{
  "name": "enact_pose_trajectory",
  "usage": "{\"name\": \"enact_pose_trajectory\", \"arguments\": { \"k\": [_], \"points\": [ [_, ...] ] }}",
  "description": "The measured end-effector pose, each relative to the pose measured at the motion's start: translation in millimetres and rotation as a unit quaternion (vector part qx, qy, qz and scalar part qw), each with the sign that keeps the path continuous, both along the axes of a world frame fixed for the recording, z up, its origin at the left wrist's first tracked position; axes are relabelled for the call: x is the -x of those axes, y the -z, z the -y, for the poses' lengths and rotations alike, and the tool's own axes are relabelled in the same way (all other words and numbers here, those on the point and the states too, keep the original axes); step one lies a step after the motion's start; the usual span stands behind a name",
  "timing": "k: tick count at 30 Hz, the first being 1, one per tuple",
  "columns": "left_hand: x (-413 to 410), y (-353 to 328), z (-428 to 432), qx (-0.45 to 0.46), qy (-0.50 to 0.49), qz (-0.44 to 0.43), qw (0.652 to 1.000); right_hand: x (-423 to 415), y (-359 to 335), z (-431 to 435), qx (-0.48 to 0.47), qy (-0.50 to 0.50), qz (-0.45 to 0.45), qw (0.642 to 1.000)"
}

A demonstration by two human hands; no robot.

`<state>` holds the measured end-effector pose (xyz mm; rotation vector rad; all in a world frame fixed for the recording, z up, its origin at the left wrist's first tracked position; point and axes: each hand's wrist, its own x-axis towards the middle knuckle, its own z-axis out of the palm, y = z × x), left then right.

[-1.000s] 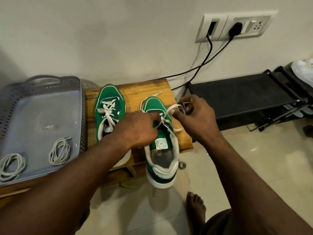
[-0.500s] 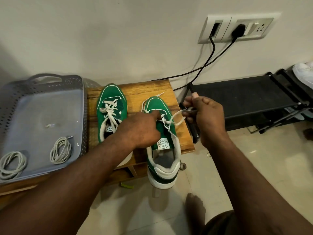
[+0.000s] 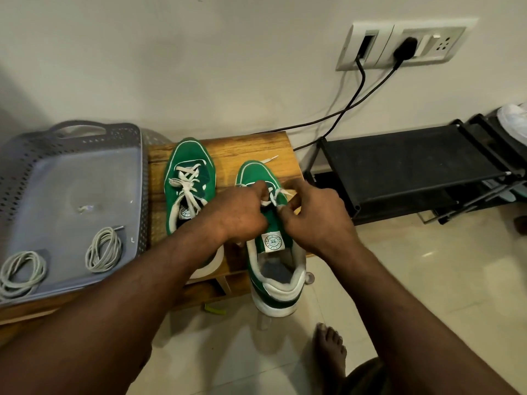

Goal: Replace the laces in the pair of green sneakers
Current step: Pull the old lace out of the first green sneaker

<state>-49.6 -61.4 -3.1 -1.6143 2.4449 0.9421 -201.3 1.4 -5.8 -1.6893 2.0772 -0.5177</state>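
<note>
- The green fabric sneaker with a white sole (image 3: 258, 173) lies toe-away on the wooden worktop (image 3: 245, 148), its heel overhanging the front edge. Its white flat lace (image 3: 281, 194) is loosened at the upper eyelets.
- The left hand (image 3: 232, 213) pinches this lace over the tongue. The right hand (image 3: 313, 216), fingers curled, pinches it just beside. The hands are close together.
- Half a second ago the right hand held a loop out to the side; it is now back at the eyelets. Judgement: one crossing is freed and the next is being picked.
- The second green sneaker (image 3: 186, 158) stands beside it, still laced.
- Two coiled grey laces (image 3: 104, 249) lie in the grey perforated plastic tray (image 3: 114, 135).
</note>
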Motion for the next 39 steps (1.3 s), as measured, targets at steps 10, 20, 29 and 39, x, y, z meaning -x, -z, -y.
{"name": "enact_pose_trajectory", "arguments": {
  "k": [10,20,29,39],
  "points": [
    [-0.5,-8.4,-4.6,0.089,-0.012,0.006,0.996,-9.9,6.7,3.2,0.039,-0.042,-0.093,0.994],
    [2.4,-14.6,-7.4,-0.053,-0.075,-0.060,0.994,-6.0,11.4,8.4,0.028,0.062,-0.063,0.996],
    [5.2,-19.6,-13.3,-0.017,-0.107,-0.239,0.965,-1.6,9.1,10.0,0.011,0.071,-0.075,0.995],
    [4.4,-26.4,-17.7,0.036,-0.050,-0.237,0.969,-2.7,11.3,11.3,0.007,0.055,-0.086,0.995]
  ]
}}
